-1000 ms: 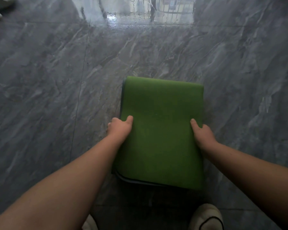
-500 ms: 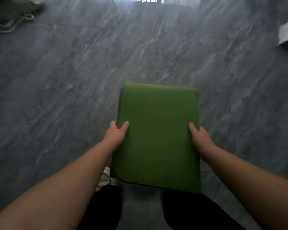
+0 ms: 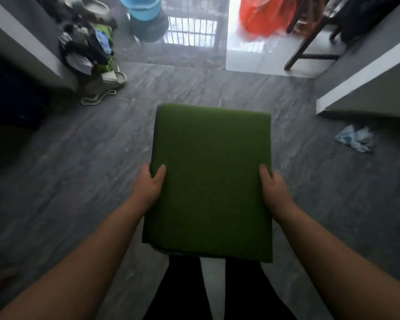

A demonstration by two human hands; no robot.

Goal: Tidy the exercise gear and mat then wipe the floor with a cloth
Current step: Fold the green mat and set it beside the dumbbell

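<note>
Head view hides my fingers under the folded green mat (image 3: 211,181); left hand (image 3: 149,184) at 9 o'clock, right hand (image 3: 273,192) at 3, thumbs clamping its edges.

Folded green mat (image 3: 213,181) fills the centre of view, held off the grey floor (image 3: 79,181) by the left hand (image 3: 149,185) and right hand (image 3: 274,192) at its side edges. Floor ahead of the mat's far edge is open up to the bright doorway. Far left corner: pile of shoes and clothes (image 3: 90,47) against the wall, cord (image 3: 97,99) trailing onto the floor. Blue bucket (image 3: 144,6) and orange bag (image 3: 266,17) stand at the far edge. Right side: crumpled cloth (image 3: 355,139) lying near the wall base, chair leg (image 3: 305,45) slanting beyond.
</note>
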